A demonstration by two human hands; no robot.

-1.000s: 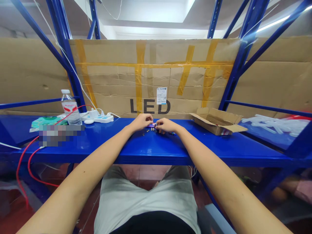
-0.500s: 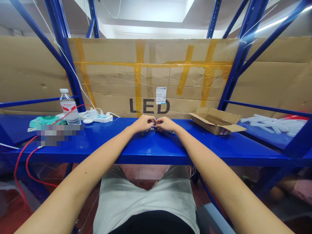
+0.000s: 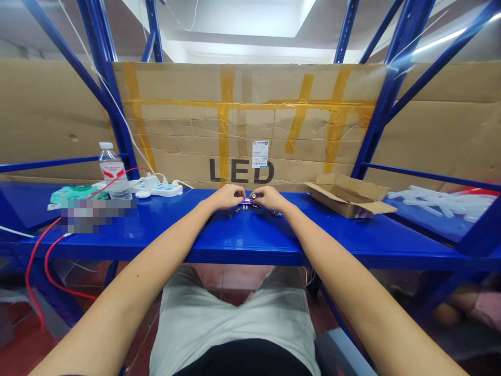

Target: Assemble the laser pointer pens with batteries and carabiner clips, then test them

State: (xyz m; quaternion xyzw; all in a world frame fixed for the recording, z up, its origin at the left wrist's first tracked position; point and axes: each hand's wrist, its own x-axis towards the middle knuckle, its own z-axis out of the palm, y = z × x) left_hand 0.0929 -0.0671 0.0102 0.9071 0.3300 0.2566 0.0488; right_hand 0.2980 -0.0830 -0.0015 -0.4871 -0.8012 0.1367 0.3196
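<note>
My left hand (image 3: 229,197) is over the far part of the blue table with its fingers curled and closed together. What it pinches, if anything, is too small to make out. Right beside its fingertips lie slim purple pieces (image 3: 247,201). Facing it from the right, my right hand (image 3: 271,199) pinches a small round silvery piece (image 3: 254,196) between thumb and finger. Several small shiny metal pieces (image 3: 245,207) rest just in front of the purple ones. More small dark, glinting parts (image 3: 277,214) are partly covered by my right hand.
An open cardboard box (image 3: 344,201) stands to the right, with white plastic tubes (image 3: 438,201) beyond it. At left are a water bottle (image 3: 114,172), a white power strip (image 3: 166,189), a green packet (image 3: 76,196) and red cables (image 3: 41,250). A tall cardboard sheet (image 3: 188,136) closes the back.
My hands have moved slightly apart, showing more of the purple pieces between them. The round silvery piece now shows in my right fingertips. The whole view has shifted a little.
</note>
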